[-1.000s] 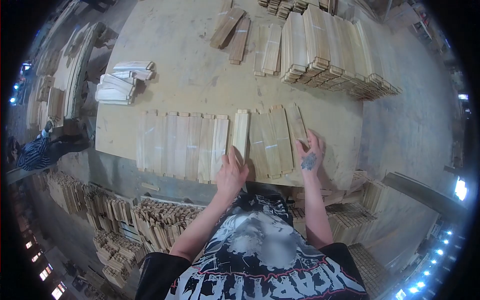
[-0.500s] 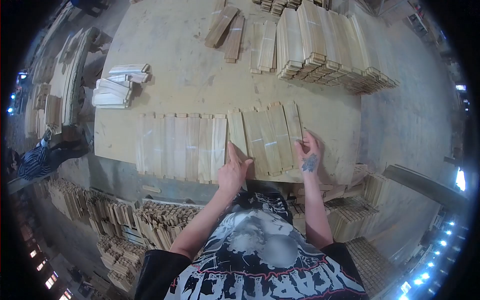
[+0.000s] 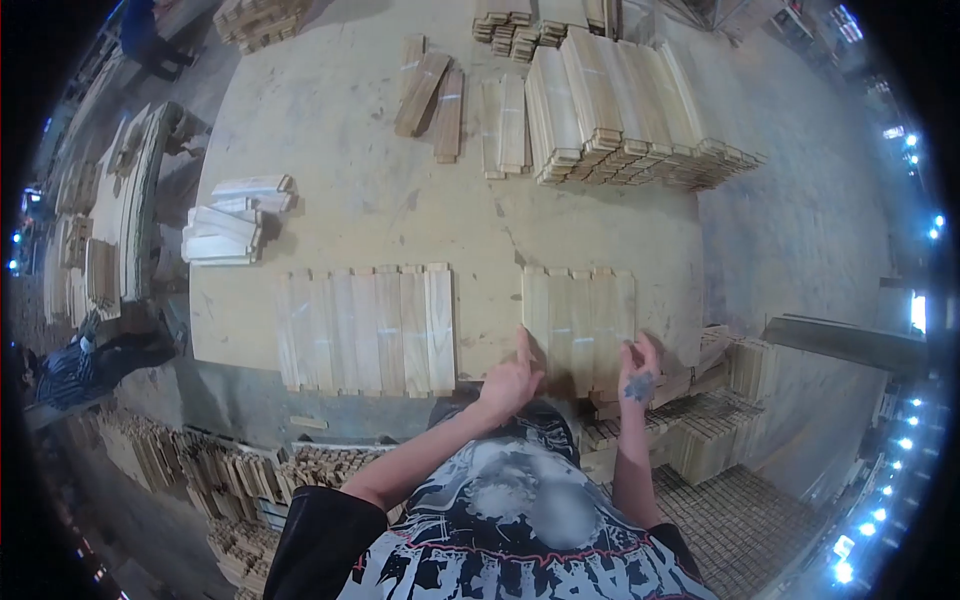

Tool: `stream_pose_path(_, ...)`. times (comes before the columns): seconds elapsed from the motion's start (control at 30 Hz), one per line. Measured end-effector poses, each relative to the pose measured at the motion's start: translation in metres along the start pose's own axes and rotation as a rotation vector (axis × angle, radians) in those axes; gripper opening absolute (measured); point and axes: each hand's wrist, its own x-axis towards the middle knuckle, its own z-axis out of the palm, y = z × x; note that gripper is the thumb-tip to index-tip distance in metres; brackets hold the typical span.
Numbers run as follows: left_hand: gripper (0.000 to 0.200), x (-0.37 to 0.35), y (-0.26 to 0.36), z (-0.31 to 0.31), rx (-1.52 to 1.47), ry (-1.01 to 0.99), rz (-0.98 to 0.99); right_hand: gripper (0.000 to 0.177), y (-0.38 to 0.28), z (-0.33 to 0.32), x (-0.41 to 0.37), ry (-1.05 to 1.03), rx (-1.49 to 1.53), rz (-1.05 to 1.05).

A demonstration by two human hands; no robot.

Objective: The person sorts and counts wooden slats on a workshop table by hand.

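Slats [image 3: 578,318] at four o'clock, a short row, side by side between two hands! Left hand [image 3: 510,386] half-open, index extended at the row's nine-o'clock edge; right hand [image 3: 638,375] loosely open at its three-o'clock edge, neither grasping. Squaring up, it seems; next calls for even pressure inward.

Wooden slats [image 3: 365,330] on a table [image 3: 350,225]
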Motion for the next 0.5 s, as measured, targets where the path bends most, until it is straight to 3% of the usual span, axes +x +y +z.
stream_pose_path(0.13, 0.084, 0.026, 0.001, -0.038, 0.165, 0.003, 0.045, 0.045, 0.0, -0.015, -0.006, 0.022, 0.159, 0.115)
stream_pose_path(0.27, 0.074, 0.117, -0.02, -0.11, -0.005, 0.422, -0.042, 0.047, -0.013, -0.016, -0.014, 0.125, 0.098, 0.013)
stream_pose_path(0.33, 0.077, 0.172, -0.025, -0.143, 0.152, 0.617, 0.05, 0.048, -0.014, -0.015, -0.02, 0.127, 0.12, 0.019)
stream_pose_path(0.5, 0.076, 0.269, -0.014, -0.181, 0.217, 0.59, -0.027, 0.047, -0.031, -0.023, -0.035, 0.117, 0.201, 0.02)
